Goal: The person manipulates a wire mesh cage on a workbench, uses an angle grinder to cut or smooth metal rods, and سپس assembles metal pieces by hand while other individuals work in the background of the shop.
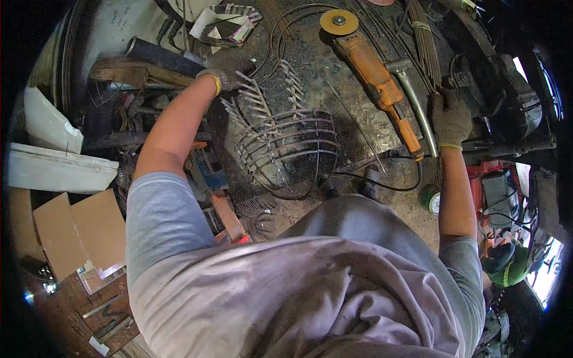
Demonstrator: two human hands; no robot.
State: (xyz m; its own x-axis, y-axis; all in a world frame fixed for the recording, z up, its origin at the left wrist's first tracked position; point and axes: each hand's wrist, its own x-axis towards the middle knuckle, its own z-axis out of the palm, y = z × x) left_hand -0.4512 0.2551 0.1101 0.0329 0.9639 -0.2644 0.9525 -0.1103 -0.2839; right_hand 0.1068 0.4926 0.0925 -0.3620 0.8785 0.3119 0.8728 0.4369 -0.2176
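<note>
My left hand (227, 74), in a dark knitted glove with a yellow cuff, is beside the upper left end of a welded metal frame (289, 140). The frame has curved bars like a basket and rows of short slanted rods. Shadow and the dark glove hide the left fingers, so their grip is unclear. On the right, my gloved right hand (452, 118) rests near a bundle of thin rods (425, 48), fingers stretched out. Between the hands lies an orange angle grinder (364, 65) with a yellow disc (339, 22), beside a grey metal tube (416, 104).
An open box (225, 25) of thin sticks stands at the far left. The grinder's black cable (388, 189) curves near my feet. Cardboard sheets (80, 232) lie at left, and a small round tin (430, 198) stands below my right hand. Heavy dark metal parts (507, 89) crowd the right.
</note>
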